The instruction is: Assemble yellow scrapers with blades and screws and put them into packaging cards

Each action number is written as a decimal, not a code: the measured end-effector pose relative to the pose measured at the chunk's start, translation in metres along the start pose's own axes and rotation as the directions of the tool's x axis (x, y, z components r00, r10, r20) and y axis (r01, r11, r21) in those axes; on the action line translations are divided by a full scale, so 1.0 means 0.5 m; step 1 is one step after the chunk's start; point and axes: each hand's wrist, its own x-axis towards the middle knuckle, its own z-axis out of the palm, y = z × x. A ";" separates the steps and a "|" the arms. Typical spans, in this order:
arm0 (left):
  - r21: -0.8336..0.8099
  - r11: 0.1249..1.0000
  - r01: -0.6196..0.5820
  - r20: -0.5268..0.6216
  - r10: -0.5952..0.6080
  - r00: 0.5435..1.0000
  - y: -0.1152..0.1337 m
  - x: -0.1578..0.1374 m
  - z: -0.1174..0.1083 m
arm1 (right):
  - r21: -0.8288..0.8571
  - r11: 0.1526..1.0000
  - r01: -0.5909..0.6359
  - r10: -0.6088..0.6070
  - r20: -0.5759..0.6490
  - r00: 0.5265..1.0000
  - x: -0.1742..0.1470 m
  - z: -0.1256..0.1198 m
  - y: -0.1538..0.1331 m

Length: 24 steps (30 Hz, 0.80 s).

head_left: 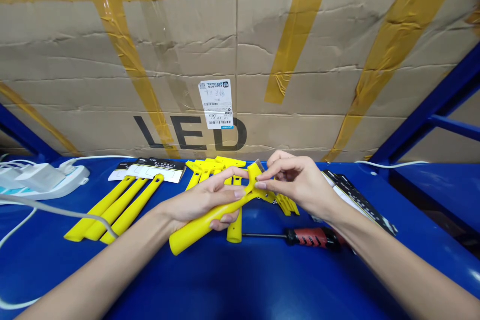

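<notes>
My left hand point(204, 200) is wrapped round the handle of a yellow scraper point(198, 227), its forked head tilted up to the right. A small metal blade edge shows at the top of that head. Thumb and fingertips of my right hand point(296, 175) are pinched together at the head; whatever lies between them is too small to make out. Below the hands, a red and black screwdriver point(309, 237) rests on the blue surface, its shaft pointing left towards an upright yellow handle point(234, 230). Yellow scraper heads point(287, 205) lie partly hidden behind my right hand.
Several yellow scrapers point(213, 164) lie at the back. Three yellow handles point(131, 212) sit left by printed cards point(170, 170); more cards point(360, 202) lie right. A white power strip point(71, 185) with cables is far left. Behind stands a taped cardboard box point(300, 125) between blue posts point(423, 95).
</notes>
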 end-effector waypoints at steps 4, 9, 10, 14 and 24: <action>0.032 0.999 -0.005 -0.009 0.006 1.000 -0.001 0.000 0.000 | 0.075 0.995 -0.069 0.068 0.014 0.998 0.001 0.001 0.002; 0.082 0.996 -0.034 -0.014 0.036 0.999 -0.001 0.001 0.002 | 0.204 0.967 -0.154 0.164 -0.033 0.986 0.003 0.005 0.001; 0.092 0.995 -0.042 -0.012 0.044 0.999 -0.001 0.001 0.003 | 0.216 0.960 -0.176 0.184 -0.020 0.983 0.003 0.005 0.000; 0.131 0.990 -0.053 0.001 0.054 0.999 0.001 0.000 0.007 | 0.183 0.947 -0.263 0.252 0.077 0.965 0.002 0.004 -0.010; 0.118 0.992 -0.033 -0.003 0.033 0.999 -0.001 0.001 0.016 | 0.169 0.956 -0.240 0.211 0.168 0.963 0.005 -0.015 -0.022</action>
